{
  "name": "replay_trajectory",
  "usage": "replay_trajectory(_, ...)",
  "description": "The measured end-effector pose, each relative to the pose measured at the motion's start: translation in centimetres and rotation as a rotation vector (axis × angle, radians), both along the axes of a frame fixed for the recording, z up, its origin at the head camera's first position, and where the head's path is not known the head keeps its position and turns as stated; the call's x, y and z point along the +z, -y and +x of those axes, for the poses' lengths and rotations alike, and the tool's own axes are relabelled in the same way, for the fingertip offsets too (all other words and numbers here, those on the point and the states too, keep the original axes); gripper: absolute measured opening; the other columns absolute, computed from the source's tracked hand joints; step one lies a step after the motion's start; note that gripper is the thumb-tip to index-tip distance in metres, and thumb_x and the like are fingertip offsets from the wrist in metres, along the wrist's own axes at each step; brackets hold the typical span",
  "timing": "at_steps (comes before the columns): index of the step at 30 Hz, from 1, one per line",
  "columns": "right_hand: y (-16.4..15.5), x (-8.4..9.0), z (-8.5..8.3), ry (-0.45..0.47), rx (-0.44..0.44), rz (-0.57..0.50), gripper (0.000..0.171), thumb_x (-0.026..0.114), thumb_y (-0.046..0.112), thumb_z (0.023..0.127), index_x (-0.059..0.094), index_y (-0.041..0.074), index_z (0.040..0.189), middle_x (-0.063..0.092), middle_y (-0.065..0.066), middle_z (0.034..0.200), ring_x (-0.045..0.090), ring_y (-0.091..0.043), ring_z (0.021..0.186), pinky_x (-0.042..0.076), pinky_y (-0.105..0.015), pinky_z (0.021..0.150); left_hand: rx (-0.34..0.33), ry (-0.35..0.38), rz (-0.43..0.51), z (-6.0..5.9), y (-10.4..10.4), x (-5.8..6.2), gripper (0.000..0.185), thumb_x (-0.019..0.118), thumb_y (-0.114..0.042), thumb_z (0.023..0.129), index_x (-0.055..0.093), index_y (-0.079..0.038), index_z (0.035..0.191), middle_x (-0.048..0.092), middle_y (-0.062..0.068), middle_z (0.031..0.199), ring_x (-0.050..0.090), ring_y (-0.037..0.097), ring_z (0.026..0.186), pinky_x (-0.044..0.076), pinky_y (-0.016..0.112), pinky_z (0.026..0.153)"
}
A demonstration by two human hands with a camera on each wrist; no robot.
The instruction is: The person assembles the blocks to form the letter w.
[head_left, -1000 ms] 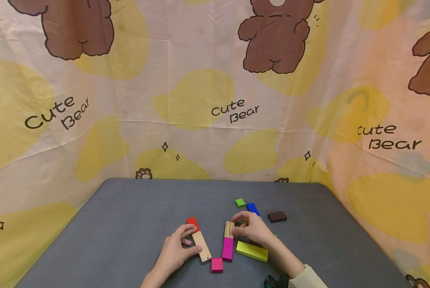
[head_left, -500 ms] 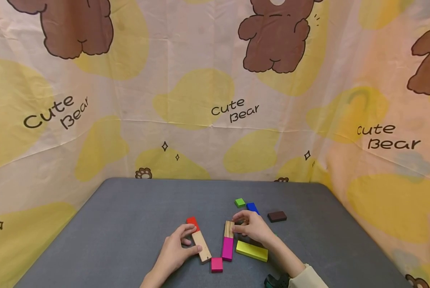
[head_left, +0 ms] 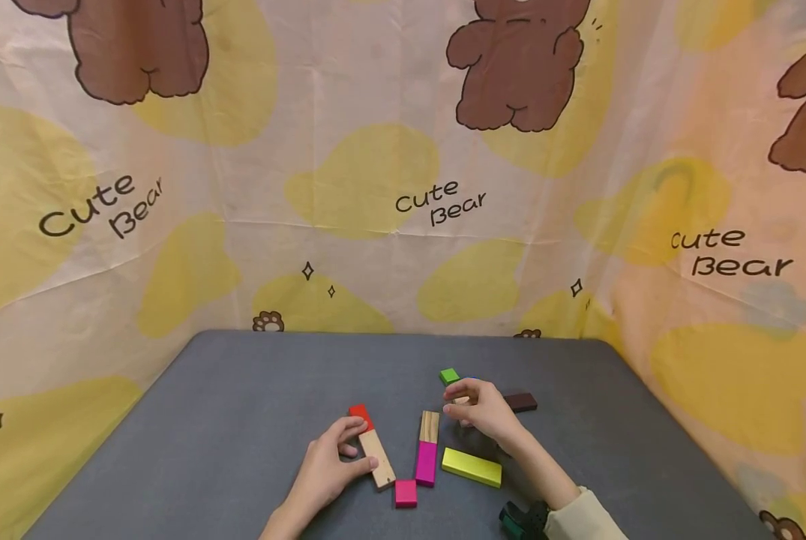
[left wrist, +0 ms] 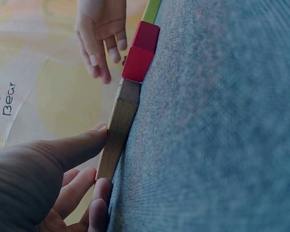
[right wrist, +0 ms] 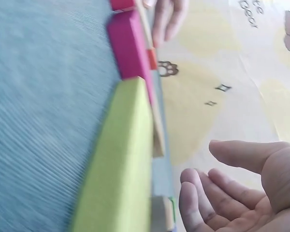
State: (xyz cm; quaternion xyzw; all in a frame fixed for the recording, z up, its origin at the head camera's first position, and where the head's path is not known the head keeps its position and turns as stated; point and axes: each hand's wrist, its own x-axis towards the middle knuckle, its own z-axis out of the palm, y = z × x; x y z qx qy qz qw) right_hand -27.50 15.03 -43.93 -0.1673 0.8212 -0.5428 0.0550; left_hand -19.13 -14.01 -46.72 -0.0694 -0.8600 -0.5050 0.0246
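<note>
on the left, the left hand (head_left: 328, 469) rests on the grey table (head_left: 207, 420) with thumb and fingers pinching the long sides of a plain wooden block (head_left: 377, 460). that block lies flat and slants away to the far left, its far end touching a small red block (head_left: 360, 413). it looks like solid wood: light, stiff and hard, not fragile, with smooth faces that may slip a little, so the sound hold is across its narrow width near the middle, thumb on one long edge and fingers on the other, much as it is held now.

just to the right, a small pink block (head_left: 405, 493) sits at the near end, and a long pink block (head_left: 426, 463) runs end to end with a second wooden block (head_left: 429, 427). a lime green block (head_left: 471, 467) lies flat beside them.

further right, the right hand (head_left: 483, 409) hovers past the far end of that second wooden block, fingers loosely curled and relaxed, holding nothing. a green block (head_left: 449, 376) lies just beyond it and a dark brown block (head_left: 520, 402) to its right.
</note>
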Motion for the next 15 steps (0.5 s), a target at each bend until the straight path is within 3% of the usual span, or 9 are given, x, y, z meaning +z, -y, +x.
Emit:
replay_trajectory(5,-1.1,1.2,-1.6,-0.046,-0.022,-0.026,0.029,0.075,0.009,0.089,0.067,0.000,0.115,0.067,-0.019,0.112,0.063,-0.030,0.086,0.052,-0.045,0.072,0.010,-0.002,-0.001,-0.1,0.0,0.1,0.066,0.087,-0.029,0.075,0.058,-0.007,0.131,0.065,0.007,0.125,0.056,0.016,0.080,0.044,0.038,0.074)
replay_trajectory(10,-2.4,1.4,-5.0,-0.142,0.038,0.029,0.032,0.076,0.006,0.087,0.068,0.003,0.118,0.067,-0.017,0.115,0.061,-0.031,0.099,0.051,-0.043,0.082,0.002,-0.020,-0.008,-0.4,0.1,0.0,0.066,0.087,-0.029,0.076,0.058,-0.008,0.131,0.066,0.007,0.125,0.057,0.015,0.079,0.045,0.038,0.074)
replay_trajectory(15,-3.3,0.8,-8.3,-0.105,0.099,0.051,0.038,0.077,0.004,0.085,0.068,0.005,0.121,0.066,-0.015,0.120,0.056,-0.037,0.114,0.049,-0.045,0.090,0.000,0.000,-0.009,-0.3,0.1,-0.1,0.067,0.087,-0.031,0.075,0.058,-0.007,0.131,0.066,0.007,0.124,0.057,0.016,0.079,0.044,0.039,0.074)
